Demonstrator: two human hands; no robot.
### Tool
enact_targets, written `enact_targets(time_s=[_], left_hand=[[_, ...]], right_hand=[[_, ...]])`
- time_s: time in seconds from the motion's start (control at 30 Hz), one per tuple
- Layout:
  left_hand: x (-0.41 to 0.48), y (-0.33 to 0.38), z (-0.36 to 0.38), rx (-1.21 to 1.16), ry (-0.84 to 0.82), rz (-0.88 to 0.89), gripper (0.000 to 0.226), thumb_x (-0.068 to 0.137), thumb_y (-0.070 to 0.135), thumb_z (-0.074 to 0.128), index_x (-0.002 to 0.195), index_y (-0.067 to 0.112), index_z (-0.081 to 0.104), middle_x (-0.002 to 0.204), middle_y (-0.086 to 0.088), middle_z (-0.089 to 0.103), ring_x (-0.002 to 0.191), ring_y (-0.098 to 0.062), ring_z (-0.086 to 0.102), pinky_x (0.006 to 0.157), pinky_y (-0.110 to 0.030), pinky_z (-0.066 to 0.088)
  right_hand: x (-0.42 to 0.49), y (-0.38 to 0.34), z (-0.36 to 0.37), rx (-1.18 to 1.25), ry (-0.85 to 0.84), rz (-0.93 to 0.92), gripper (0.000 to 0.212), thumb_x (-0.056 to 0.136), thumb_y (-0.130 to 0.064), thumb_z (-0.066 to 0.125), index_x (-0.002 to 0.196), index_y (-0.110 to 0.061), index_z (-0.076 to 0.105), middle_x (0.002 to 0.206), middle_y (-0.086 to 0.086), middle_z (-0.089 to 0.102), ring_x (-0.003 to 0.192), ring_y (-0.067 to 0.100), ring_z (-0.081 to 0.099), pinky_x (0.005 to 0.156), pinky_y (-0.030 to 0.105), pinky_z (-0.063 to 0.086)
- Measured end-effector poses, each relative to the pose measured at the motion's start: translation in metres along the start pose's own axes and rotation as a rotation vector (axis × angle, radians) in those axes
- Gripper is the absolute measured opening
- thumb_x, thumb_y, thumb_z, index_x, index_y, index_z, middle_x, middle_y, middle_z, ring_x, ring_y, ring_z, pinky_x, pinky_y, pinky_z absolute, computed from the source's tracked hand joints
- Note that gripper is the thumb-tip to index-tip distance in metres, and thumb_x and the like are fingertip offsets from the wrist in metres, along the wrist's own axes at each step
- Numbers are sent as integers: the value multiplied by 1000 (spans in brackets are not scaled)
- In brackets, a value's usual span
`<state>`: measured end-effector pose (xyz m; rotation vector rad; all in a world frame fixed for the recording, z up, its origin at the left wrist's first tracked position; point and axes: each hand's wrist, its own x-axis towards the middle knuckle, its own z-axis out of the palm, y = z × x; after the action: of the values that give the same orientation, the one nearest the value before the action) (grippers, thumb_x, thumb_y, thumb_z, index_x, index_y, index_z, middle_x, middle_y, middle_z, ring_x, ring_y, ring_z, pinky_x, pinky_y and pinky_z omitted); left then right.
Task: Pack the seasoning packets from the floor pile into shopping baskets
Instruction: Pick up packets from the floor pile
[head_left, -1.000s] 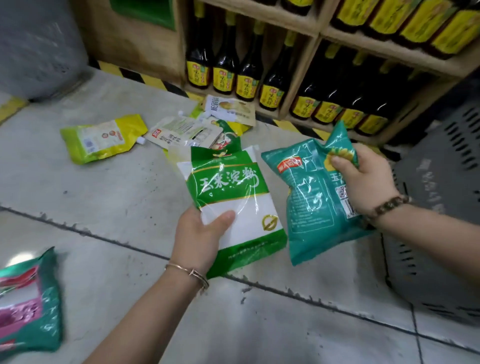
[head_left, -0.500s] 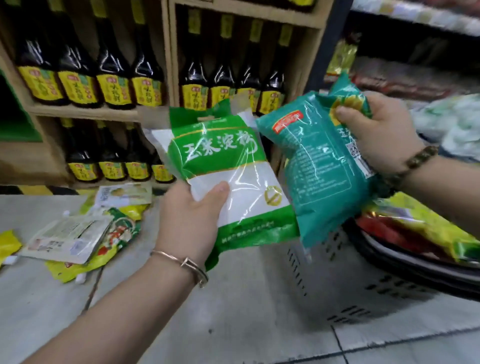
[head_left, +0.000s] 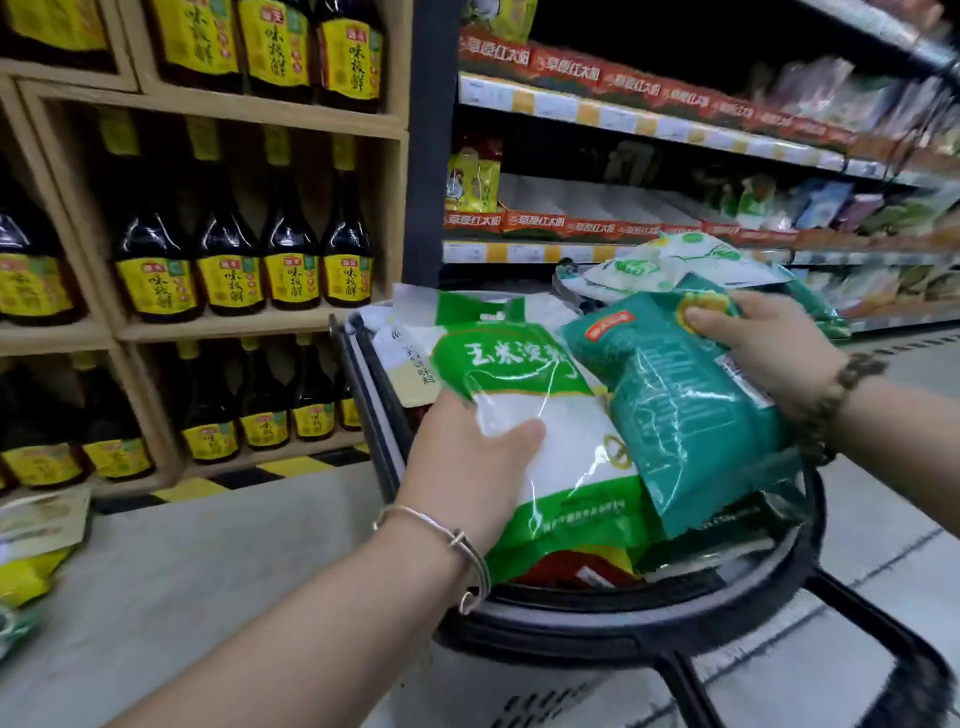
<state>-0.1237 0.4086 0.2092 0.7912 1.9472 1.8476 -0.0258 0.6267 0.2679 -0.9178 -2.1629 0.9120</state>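
My left hand (head_left: 467, 457) grips a green-and-white starch packet (head_left: 545, 415) by its lower left side, thumb on its clear front. My right hand (head_left: 763, 353) holds a teal packet (head_left: 685, 415) by its top corner. Both packets hang right over the grey shopping basket (head_left: 597, 618), which is heaped with other packets, red and yellow ones under them and white-green ones (head_left: 670, 265) at the far side. The teal packet overlaps the right edge of the starch packet.
A wooden shelf with dark sauce bottles (head_left: 234, 270) stands at the left. A store shelf of goods (head_left: 675, 218) runs behind the basket. Loose packets (head_left: 36, 551) lie on the floor at the far left. The basket's black handle (head_left: 883, 649) sticks out at lower right.
Both hands have carried their packets up from the floor and to the right, and now hold them over the filled basket. The view has swung right, away from the floor pile.
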Motion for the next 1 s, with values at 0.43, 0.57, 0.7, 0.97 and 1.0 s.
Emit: enact_targets(time_s=[0.43, 0.57, 0.7, 0.97, 1.0], left_hand=[[-7, 27, -23, 738, -15, 294, 87, 90, 36, 55, 149, 29, -8, 158, 9, 1, 144, -7, 6, 116, -25, 4], [16, 27, 2, 1245, -278, 317, 75, 93, 57, 31, 150, 18, 4, 158, -2, -4, 145, -18, -6, 117, -35, -2], [24, 2, 23, 1373, -400, 207, 76, 94, 59, 23, 150, 13, 1, 158, -10, -6, 145, -24, -9, 117, -42, -3], [23, -10, 25, 1323, -440, 150, 78, 93, 60, 22, 150, 15, -5, 157, -10, -15, 144, -24, -17, 115, -45, -9], [24, -10, 25, 1306, -453, 134, 79, 93, 61, 23, 150, 16, -6, 157, -10, -16, 144, -23, -17, 115, -45, -8]], right_hand=[[-20, 28, 17, -547, -95, -197, 54, 93, -32, 52, 142, -19, 34, 138, 6, 46, 124, 23, 46, 101, 36, 38], [-30, 16, 32, -726, -300, -340, 57, 96, -42, 41, 147, -24, 24, 152, 2, 29, 139, 17, 26, 112, 31, 22], [-29, 24, 45, -803, -391, -284, 49, 101, -38, 27, 148, -29, 19, 157, -2, 14, 145, 14, 5, 116, 36, 3], [-36, 35, 55, -769, -503, -229, 83, 72, -73, -8, 148, -39, 1, 158, -6, -1, 146, 15, -4, 118, 37, -1], [-37, 36, 55, -793, -500, -238, 96, 61, -80, -13, 147, -40, -3, 158, -7, -2, 146, 15, -5, 118, 38, -1]])
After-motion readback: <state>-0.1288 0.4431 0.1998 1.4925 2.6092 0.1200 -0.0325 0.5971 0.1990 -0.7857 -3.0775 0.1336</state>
